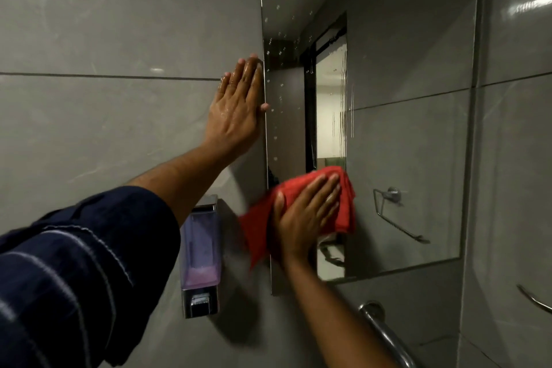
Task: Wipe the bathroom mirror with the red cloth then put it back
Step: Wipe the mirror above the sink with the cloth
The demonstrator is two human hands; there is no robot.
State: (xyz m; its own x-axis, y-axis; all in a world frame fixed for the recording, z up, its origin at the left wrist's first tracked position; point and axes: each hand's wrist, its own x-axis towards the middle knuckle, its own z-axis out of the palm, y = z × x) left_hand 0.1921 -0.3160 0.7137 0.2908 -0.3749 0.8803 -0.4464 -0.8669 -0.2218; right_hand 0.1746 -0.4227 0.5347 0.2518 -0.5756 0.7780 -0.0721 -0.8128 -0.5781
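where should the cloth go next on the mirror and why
Probably sweep the cloth upward along the mirror's left side. The right hand presses it flat low on the glass, while droplets and streaks show above it. The left hand braces on the wall beside the edge.

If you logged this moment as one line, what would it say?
step: wiping | right hand presses red cloth on lower mirror | left hand flat on wall | droplets remain above

Red cloth (298,212), grey glossy wall tiles (119,24) with darker grout lines, navy sleeve (74,263) with thin pale stripes, soap dispenser (200,257) clear over chrome with lilac liquid, silver grab bar (385,334)
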